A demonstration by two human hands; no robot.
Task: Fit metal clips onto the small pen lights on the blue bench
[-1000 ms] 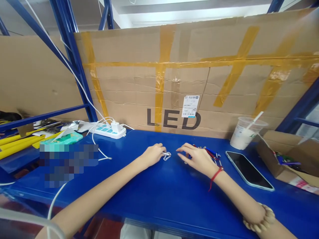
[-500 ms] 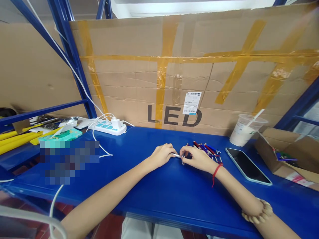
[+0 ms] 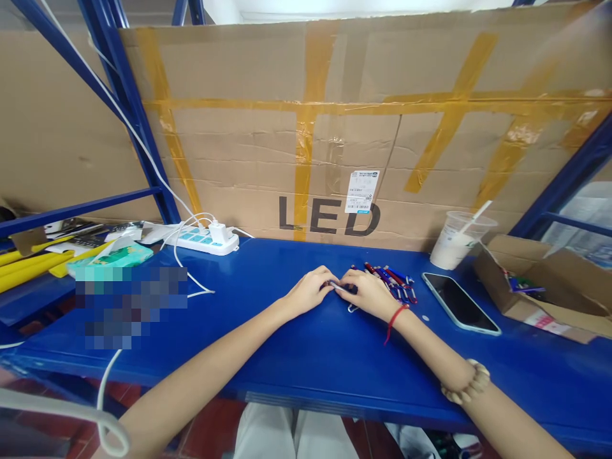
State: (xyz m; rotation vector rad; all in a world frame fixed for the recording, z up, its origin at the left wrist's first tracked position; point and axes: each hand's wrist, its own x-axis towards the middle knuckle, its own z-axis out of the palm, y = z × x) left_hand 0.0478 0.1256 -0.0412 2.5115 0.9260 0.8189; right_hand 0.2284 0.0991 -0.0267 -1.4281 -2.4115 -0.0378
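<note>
My left hand and my right hand are close together above the blue table, fingers bent and closed. Between their fingertips is a slim, silvery, pen-like piece, mostly covered by the fingers. Both hands grip it. Just below my right palm a small, pale metal clip or loop shows; whether it is joined to the piece I cannot tell. Behind my right hand lies a pile of thin red and blue pen-like pieces with silvery ends.
Right of the pile are a phone, a plastic cup with a straw and an open cardboard box holding small coloured items. A power strip with white cables stands at back left. A large carton walls the back.
My hands have come closer together around the slim piece, and my right fingers now cover more of it. The camera view has shifted slightly.
</note>
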